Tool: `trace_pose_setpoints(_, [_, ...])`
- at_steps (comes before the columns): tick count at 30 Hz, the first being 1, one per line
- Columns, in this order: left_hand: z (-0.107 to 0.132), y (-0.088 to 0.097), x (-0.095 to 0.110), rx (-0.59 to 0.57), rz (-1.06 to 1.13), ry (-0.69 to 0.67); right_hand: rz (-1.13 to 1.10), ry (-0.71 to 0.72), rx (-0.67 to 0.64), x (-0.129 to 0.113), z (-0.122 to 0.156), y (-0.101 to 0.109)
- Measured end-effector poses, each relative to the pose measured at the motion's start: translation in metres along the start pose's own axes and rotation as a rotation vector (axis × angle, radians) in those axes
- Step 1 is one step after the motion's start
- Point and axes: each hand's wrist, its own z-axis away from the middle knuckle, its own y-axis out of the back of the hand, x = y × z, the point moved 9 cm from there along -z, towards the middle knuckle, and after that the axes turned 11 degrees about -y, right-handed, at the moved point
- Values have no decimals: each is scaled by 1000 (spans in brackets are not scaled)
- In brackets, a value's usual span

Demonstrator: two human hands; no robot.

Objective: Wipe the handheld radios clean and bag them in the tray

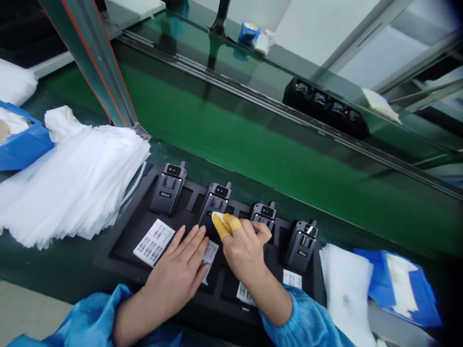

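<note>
Several black two-way radios lie back side up in a black foam tray (125, 241). My right hand (246, 248), with yellow finger cots on thumb and forefinger, pinches a small white wipe (218, 217) against the second radio (213, 200) from the left. My left hand (181, 267) lies flat, fingers stretched, partly over a barcode label sheet (210, 255) below that radio. Further left are another label sheet (154, 242) and the first radio (168, 189). To the right, the third radio (263, 213) is partly hidden by my right hand; the fourth radio (301, 246) stands in full view.
A thick stack of white sleeves (79, 178) sits left of the tray, beside a blue container (25, 144). On the right are more white sleeves (347, 289) and a blue packet (401, 284). A black charger-like rack (325, 108) stands on the glass shelf behind.
</note>
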Motion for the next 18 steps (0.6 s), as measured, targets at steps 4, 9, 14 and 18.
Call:
trace_pose_setpoints(4, [-1,1,1,0,-30,-21,76,-87,-10,22,10,6])
trace_pose_setpoints(9, [-1,2,0,3,-41,-33,134,-172,4,48,4,16])
trace_pose_setpoints(14, [0,3,0,13,-43,-39,226,-145,76,46,-29,15])
trace_pose_setpoints(18, [1,4,-1,27,-38,-29,223,-62,59,25,-51,-4])
